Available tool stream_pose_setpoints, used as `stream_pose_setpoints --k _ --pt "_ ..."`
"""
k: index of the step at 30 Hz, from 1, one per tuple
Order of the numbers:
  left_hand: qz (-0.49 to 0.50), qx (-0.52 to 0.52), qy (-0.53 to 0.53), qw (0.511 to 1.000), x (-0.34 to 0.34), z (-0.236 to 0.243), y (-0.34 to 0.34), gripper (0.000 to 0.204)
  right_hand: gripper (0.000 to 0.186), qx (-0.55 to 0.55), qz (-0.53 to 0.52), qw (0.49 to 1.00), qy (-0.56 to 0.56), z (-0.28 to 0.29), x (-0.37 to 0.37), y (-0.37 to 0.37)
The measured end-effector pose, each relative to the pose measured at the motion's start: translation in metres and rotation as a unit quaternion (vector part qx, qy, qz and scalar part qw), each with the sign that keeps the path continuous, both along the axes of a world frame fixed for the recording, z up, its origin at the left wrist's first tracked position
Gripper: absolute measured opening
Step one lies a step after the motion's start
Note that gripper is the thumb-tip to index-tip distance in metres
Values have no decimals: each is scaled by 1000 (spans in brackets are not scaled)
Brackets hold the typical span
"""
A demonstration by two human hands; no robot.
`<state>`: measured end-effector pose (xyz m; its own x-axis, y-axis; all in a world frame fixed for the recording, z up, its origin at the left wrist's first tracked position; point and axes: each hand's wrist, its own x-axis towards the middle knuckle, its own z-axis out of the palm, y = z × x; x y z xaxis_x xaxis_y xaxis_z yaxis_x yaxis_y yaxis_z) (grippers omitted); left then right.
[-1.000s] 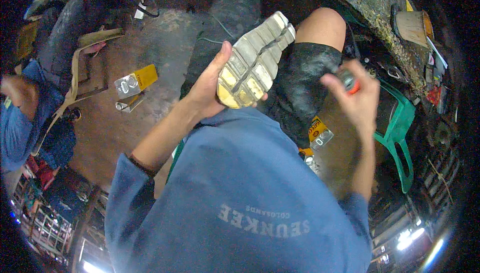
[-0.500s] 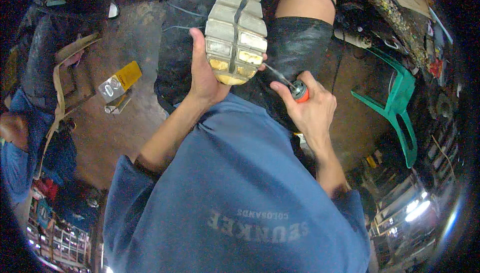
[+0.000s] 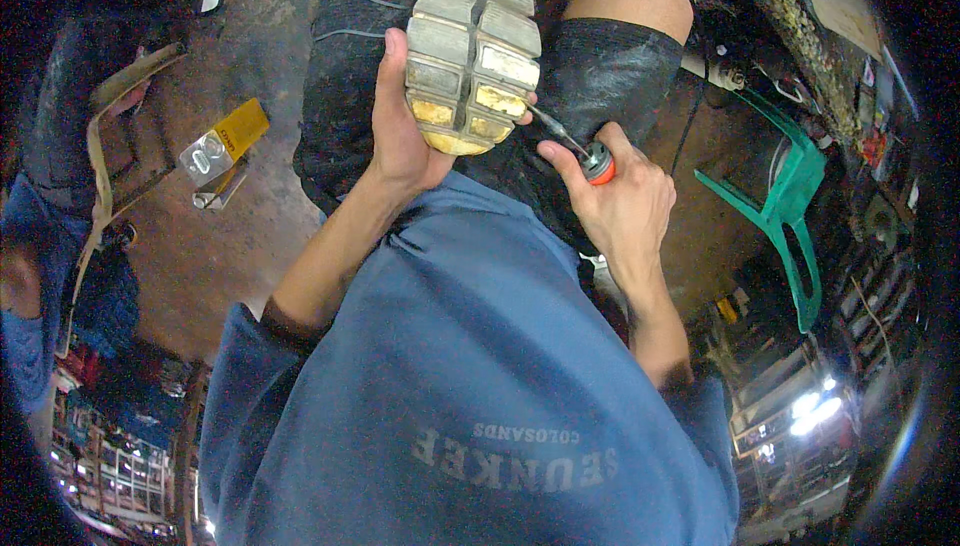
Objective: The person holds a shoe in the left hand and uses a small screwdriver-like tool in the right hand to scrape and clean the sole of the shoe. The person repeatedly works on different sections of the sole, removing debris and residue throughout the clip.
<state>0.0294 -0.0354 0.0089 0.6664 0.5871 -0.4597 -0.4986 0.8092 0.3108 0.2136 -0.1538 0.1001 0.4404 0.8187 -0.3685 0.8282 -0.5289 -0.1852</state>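
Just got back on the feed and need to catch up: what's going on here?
The left hand is holding a shoe with its pale, yellow-patched sole facing the camera. The right hand grips a thin-shafted tool with a grey and orange handle. The shaft points at the shoe's right edge, near the yellowed end; I can't tell whether its tip is touching.

Pale lettering marks the blue shirt [image 3: 460, 346]; dark, the yellow box [image 3: 241, 130].
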Motion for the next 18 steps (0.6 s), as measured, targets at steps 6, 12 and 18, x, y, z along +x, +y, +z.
stream_pose_setpoints --k 6,12,18 --pt "20 -43 -84 995 -8 -11 0 98 68 -8 9 1000 10 -5 -8 6" --pt "36 -81 -133 987 -8 -8 -3 97 69 -19 20 999 23 1 -6 8" --pt "30 -72 -72 994 -4 -2 -2 96 69 -21 38 999 32 0 -7 9"
